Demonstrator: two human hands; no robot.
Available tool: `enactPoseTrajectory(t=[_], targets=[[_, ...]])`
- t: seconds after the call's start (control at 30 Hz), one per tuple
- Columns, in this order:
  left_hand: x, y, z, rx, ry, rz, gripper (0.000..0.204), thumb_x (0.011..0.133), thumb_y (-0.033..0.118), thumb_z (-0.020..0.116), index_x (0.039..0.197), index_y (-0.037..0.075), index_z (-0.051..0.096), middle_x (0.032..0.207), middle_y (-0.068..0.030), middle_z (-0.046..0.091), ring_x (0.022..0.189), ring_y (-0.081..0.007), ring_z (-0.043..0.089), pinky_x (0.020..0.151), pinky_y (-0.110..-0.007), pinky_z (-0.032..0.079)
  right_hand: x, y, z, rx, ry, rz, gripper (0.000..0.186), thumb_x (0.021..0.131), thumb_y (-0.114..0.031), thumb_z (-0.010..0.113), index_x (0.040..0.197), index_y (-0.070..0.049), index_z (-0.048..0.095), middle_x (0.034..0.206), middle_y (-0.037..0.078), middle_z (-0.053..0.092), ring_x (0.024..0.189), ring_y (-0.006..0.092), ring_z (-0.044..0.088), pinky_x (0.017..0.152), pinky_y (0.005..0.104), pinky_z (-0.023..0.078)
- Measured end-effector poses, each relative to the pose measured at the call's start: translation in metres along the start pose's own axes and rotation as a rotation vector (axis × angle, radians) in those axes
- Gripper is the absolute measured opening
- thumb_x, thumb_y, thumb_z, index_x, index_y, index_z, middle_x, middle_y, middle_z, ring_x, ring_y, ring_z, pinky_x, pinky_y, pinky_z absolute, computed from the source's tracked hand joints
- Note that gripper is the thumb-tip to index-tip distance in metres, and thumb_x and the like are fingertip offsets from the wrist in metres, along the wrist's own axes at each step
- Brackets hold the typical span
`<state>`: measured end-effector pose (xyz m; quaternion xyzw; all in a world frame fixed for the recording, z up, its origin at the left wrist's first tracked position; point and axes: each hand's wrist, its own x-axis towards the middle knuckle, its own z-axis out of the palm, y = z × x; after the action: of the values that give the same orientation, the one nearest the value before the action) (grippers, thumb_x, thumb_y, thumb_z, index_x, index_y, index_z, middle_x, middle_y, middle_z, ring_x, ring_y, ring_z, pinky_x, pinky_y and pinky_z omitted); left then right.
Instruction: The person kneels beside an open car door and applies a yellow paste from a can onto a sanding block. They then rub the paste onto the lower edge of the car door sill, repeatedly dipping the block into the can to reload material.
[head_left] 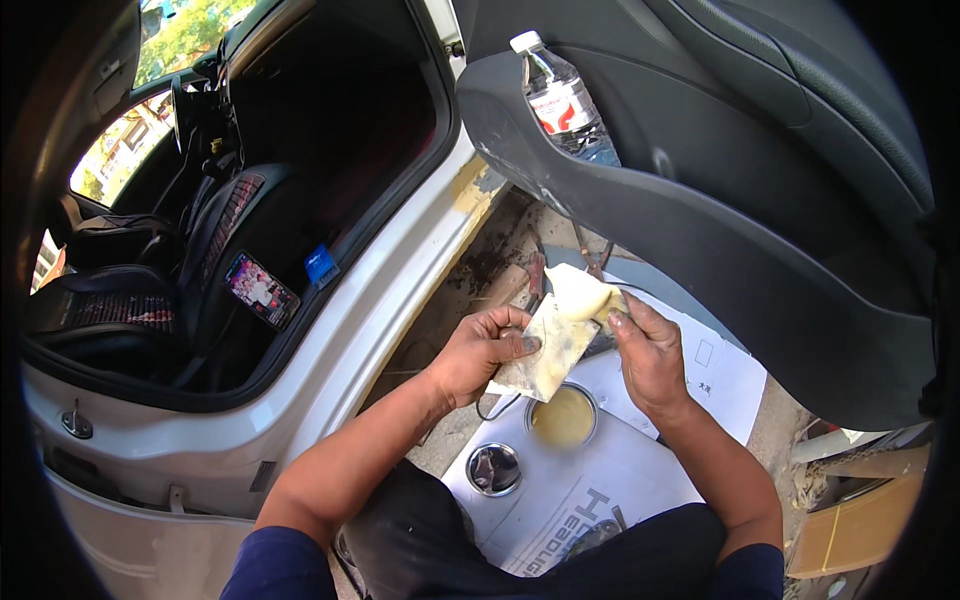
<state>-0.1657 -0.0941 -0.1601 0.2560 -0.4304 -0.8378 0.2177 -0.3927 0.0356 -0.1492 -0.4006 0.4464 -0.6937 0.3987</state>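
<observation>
So both bare hands are up in the middle of the view, right beside an open white car door frame [365, 315]. Left hand [470, 358] has its thumb flat on top of a smeared off-white mixing plate [548, 352], fingers tucked round the near-left edge, so they're clamped on it. The plate sits tilted, with grey smudges across its face. Right hand [650, 355] is pinching thumb and fingers together on a thin pale spreader [613, 302], though I can't make out its full shape because paste covers part of it. The thick blob of cream putty [580, 290] sits at 2 o'clock from the left hand and about 10 o'clock from the right, right at the plate's upper edge. Just below the plate, toward 5 o'clock in the view, there's an open round tin [562, 416] with yellowish paste inside, and near it at 6 o'clock a smaller shiny round container [493, 468] with something dark in it. Both are on a flat white printed carton [650, 480] between the knees. A clear water bottle [565, 105] with a white cap sits in the black door panel [740, 215] pocket at 1 o'clock. Over at 9 o'clock a phone [262, 290] with a lit screen is propped by the black car seat [235, 215], a small blue packet [321, 266] just beside it, and at 4 o'clock there's a tan cardboard box [860, 528]
</observation>
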Motion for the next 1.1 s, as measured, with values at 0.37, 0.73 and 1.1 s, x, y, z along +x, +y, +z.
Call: enactPoseTrajectory(t=[0.37, 0.73, 1.1], targets=[[-0.001, 0.005, 0.001, -0.048, -0.032, 0.179, 0.023, 0.104, -0.004, 0.069, 0.127, -0.002, 0.066, 0.115, -0.0118, 0.079, 0.099, -0.0155, 0.077, 0.089, -0.032, 0.065, 0.001, -0.012, -0.002, -0.613, -0.183, -0.409, 0.033, 0.099, 0.007, 0.070, 0.131, 0.001, 0.077, 0.132, 0.020, 0.076, 0.120, 0.0304, 0.075, 0.102, 0.0372, 0.059], [-0.005, 0.010, -0.003, 0.060, -0.045, 0.289, 0.022, 0.105, -0.003, 0.069, 0.126, -0.002, 0.066, 0.114, -0.0099, 0.080, 0.100, -0.0125, 0.075, 0.090, -0.029, 0.062, 0.006, -0.023, 0.005, -0.922, -0.211, -0.641, 0.036, 0.093, 0.009, 0.074, 0.127, -0.001, 0.078, 0.123, 0.018, 0.079, 0.110, 0.0369, 0.077, 0.093, 0.0428, 0.062], [-0.006, 0.010, -0.002, 0.064, -0.025, 0.293, 0.021, 0.104, -0.004, 0.069, 0.125, -0.001, 0.067, 0.108, -0.0073, 0.079, 0.095, -0.0116, 0.074, 0.086, -0.027, 0.060, 0.007, -0.024, 0.002, -1.132, -0.203, -0.714, 0.044, 0.089, 0.010, 0.068, 0.130, -0.001, 0.078, 0.122, 0.018, 0.079, 0.106, 0.0363, 0.077, 0.092, 0.0442, 0.063]])
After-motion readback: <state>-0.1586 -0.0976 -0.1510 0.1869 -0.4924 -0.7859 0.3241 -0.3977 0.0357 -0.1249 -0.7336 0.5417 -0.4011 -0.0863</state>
